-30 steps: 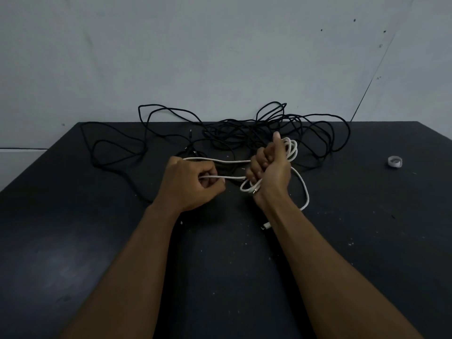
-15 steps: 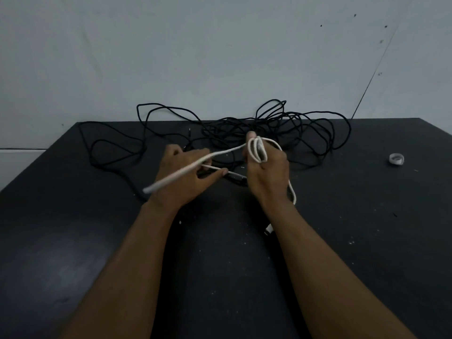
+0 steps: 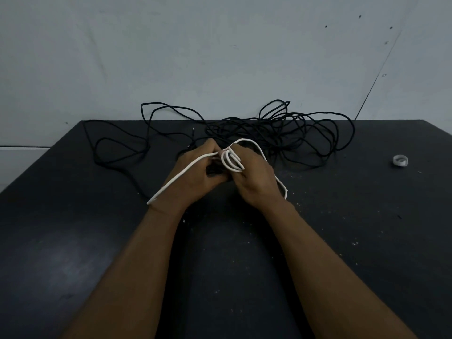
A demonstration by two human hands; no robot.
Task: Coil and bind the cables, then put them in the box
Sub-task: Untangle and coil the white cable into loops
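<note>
the white cable (image 3: 232, 162) loops over the curled fingers of the right hand (image 3: 256, 182), mid-table. the left hand (image 3: 193, 177) pinches the strand just left of the loops, and the free end trails near-left over that wrist. the palms hide the grip underneath. the hands are closer together than half a second ago.

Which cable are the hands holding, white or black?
The white cable: the left hand and right hand grip it; the black cable lies loose on the table behind.

matt, speckled dark table (image 3: 97, 241); smooth white cable (image 3: 186, 171); matt black cable (image 3: 305, 133); painted wall (image 3: 220, 57).
</note>
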